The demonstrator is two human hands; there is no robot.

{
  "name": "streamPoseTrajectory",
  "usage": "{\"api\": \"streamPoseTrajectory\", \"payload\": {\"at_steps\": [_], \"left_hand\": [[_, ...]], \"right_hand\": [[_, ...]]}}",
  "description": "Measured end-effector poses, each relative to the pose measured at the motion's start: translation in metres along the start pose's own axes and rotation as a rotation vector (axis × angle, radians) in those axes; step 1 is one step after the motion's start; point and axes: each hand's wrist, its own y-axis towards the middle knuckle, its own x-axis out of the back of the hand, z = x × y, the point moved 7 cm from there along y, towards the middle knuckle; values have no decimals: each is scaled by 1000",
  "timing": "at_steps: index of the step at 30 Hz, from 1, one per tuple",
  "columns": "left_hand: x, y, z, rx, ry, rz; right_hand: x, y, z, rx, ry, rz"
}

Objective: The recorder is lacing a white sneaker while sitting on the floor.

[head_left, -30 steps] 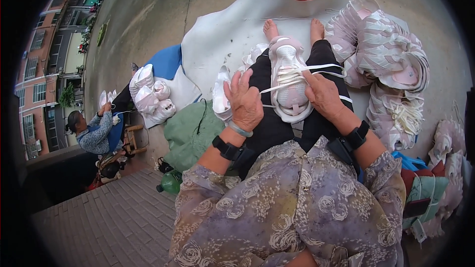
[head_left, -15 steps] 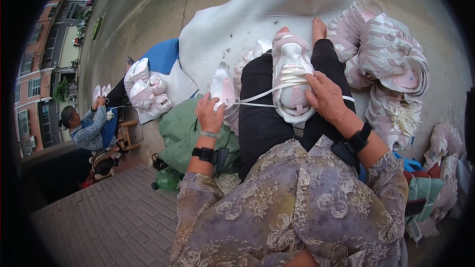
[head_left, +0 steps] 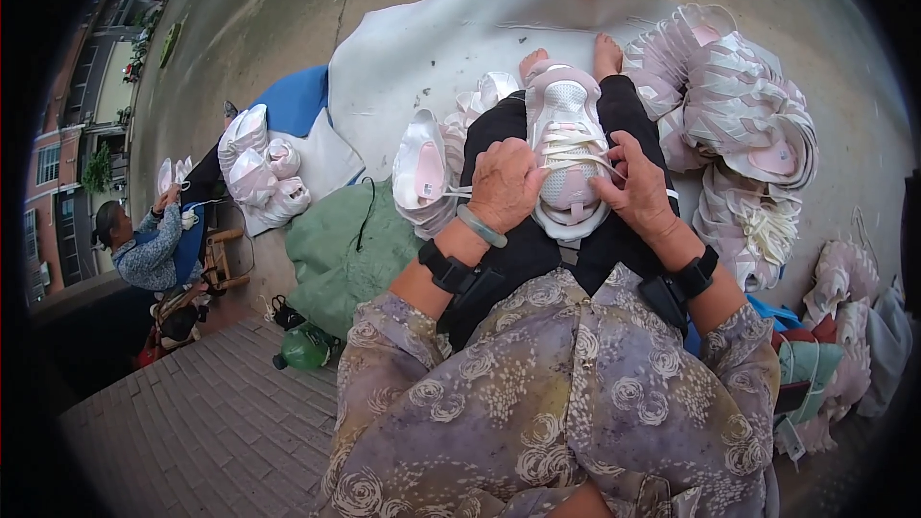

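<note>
A white and pink sneaker upper (head_left: 570, 201) rests across my lap, toe pointing away from me. Cream-white shoelace (head_left: 574, 146) zigzags through its eyelets. At the upper's left edge, my left hand (head_left: 506, 184) is closed, pinching a lace strand between thumb and fingers. My right hand (head_left: 641, 194) is bent at the right edge, thumb and fingers around the lace there; its palm side is partly hidden. Left of my knee lies another white and pink upper (head_left: 419, 173), with a strand of lace running from it toward my left hand.
Stacked uppers (head_left: 743, 96) lie to the right on a white sheet (head_left: 403, 53), with bundled laces (head_left: 770, 221) nearer me. A green cloth (head_left: 336, 235) and green bottle (head_left: 305, 348) are at left. Another person (head_left: 158, 245) sits farther left beside more uppers (head_left: 257, 163).
My left hand has moved right, from the upper beside my knee to the lap upper's edge. The long lace strands that stretched between them no longer show taut. My right hand has shifted slightly.
</note>
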Motion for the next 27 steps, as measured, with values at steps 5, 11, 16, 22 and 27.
{"api": "streamPoseTrajectory", "payload": {"at_steps": [5,11,16,22,27], "left_hand": [[15,-16,33,96,-376,93],[19,-19,16,135,-291,108],[40,-14,-12,-78,115,44],[18,-34,6,-138,315,145],[15,-43,-8,-222,319,91]], "right_hand": [[1,3,-4,-42,15,54],[1,7,-3,-80,42,71],[0,11,-12,-93,163,155],[2,6,3,138,13,117],[2,3,13,189,-50,10]]}}
